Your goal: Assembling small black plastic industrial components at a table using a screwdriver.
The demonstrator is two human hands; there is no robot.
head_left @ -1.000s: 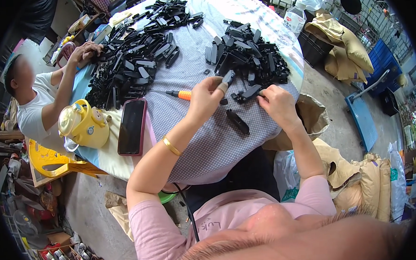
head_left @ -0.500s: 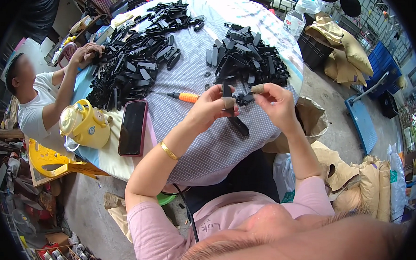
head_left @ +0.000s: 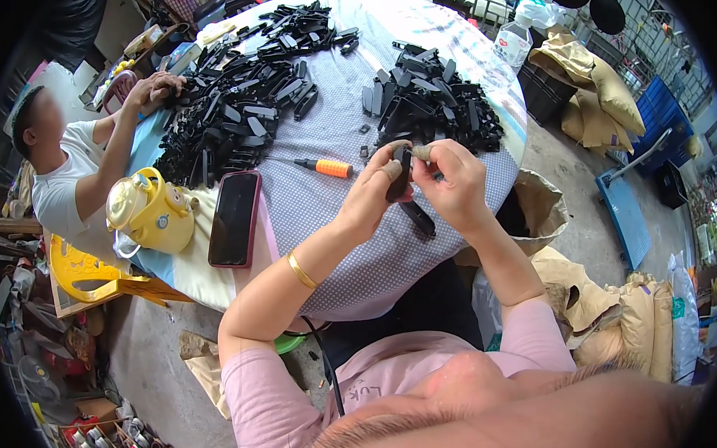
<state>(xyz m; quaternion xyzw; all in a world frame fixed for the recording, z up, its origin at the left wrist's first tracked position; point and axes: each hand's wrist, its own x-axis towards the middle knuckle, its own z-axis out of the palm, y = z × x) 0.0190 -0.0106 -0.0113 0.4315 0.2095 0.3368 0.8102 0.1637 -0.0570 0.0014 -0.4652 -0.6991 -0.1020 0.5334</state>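
The person holds one small black plastic part point(head_left: 398, 173) up off the table point(head_left: 327, 250), just above its near edge, pinched between both hands. The left hand point(head_left: 371, 197) is curled nearly closed, thumb and forefinger clamped on the part's left side; the right hand point(head_left: 451, 183) is likewise closed round its right side, the fingertips point(head_left: 421, 152) capped in pale finger cots and pressing at the top. The part sits between the two hands, touching both, with only its dark middle showing. It looks like a light, stiff moulded piece, smooth enough to slip, so a grip by its long edges near the ends would likely hold best; it seems unlikely to break under finger pressure. Directly below the hands another black piece point(head_left: 417, 218) lies on the dotted cloth. A heap of similar parts point(head_left: 437, 106) sits toward the far right edge, a larger heap point(head_left: 238, 100) at the far left, where a co-worker's hand point(head_left: 153, 87) rests. An orange-handled screwdriver point(head_left: 325, 168) lies just left of the hands, with a phone point(head_left: 233, 218) and a yellow kettle point(head_left: 151, 210) at the near left edge.
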